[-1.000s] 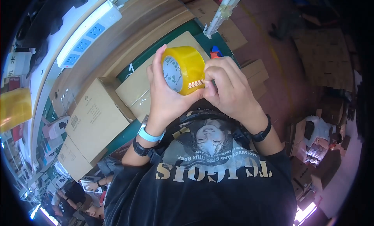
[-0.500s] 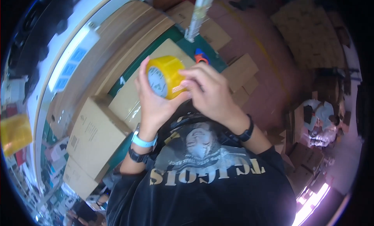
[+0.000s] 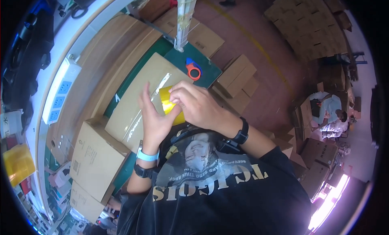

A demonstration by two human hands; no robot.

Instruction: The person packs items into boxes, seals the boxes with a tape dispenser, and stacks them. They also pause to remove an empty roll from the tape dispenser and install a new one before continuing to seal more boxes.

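A roll of yellow packing tape (image 3: 165, 96) is held up in front of my chest, over a cardboard box. My right hand (image 3: 198, 107) is closed on it, its bent fingers and thumb pressing against the tape's outer face and hiding part of the roll. My left hand (image 3: 155, 123) is beside the roll with its fingers stretched and parted from it. Its thumb lies across the lower side of the tape. Beneath both hands is the flat cardboard box (image 3: 133, 101), with shiny clear tape along its top.
A red-orange and blue tape dispenser (image 3: 194, 73) lies on the green tabletop (image 3: 208, 67) beyond the box. More cartons (image 3: 95, 148) stand at the left, and others (image 3: 239, 75) at the right. A white post (image 3: 184, 24) rises at the table's far corner. A power strip (image 3: 61, 91) is at left.
The tape roll has come lower and turned, so its printed core no longer shows. My left fingers have moved off its side. The view has shifted, showing the whole tape dispenser.
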